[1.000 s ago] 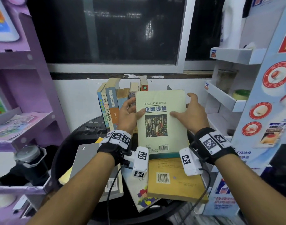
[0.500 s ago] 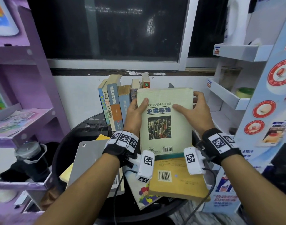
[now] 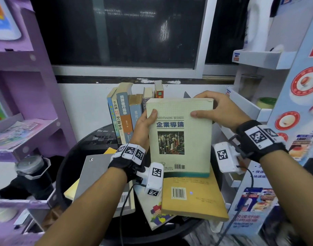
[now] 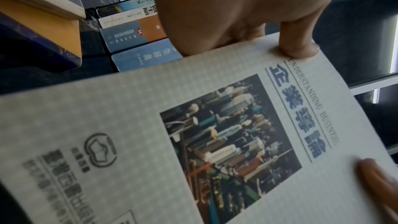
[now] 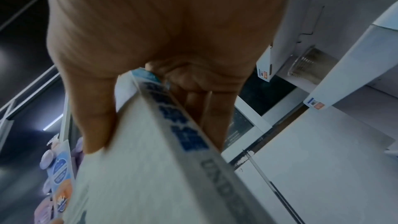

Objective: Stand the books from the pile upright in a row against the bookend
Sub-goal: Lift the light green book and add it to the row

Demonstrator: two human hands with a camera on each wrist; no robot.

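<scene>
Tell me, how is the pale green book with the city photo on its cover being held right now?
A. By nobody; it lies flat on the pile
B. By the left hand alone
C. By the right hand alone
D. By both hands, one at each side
D: the left hand grips the left edge of the pale green book and the right hand grips its top right corner, thumbs on the cover.

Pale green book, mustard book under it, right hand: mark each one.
pale green book (image 3: 180,137), head view, on the cover's city photo.
mustard book (image 3: 196,201), head view, on its bare back cover.
right hand (image 3: 217,110), head view, on its back.
</scene>
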